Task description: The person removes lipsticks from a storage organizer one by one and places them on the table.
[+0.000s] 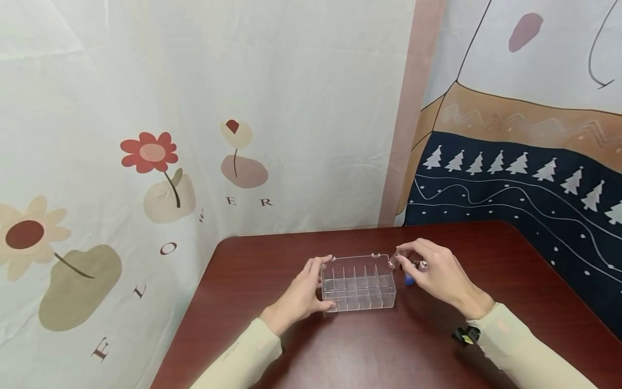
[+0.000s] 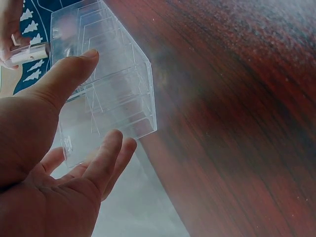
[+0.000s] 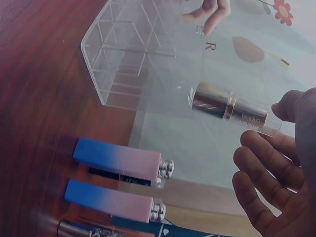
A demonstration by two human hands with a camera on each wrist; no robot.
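Note:
A clear plastic organizer (image 1: 359,298) with rows of compartments stands on the table. My left hand (image 1: 302,294) grips its left end, thumb at the near side and fingers toward the back. In the left wrist view the thumb lies along the organizer's clear wall (image 2: 111,74). My right hand (image 1: 439,270) holds a lipstick tube (image 3: 229,104) by its clear end, between thumb and fingertips. The tube's shiny metallic end points toward the organizer, beside its back right corner.
Two blue-to-pink lipstick tubes (image 3: 118,159) with silvery tips stand to the right of the organizer, and a metallic tube (image 3: 98,230) is partly in view beside them. All are on the dark red wooden table (image 1: 350,351). Printed curtains (image 1: 311,108) hang behind it.

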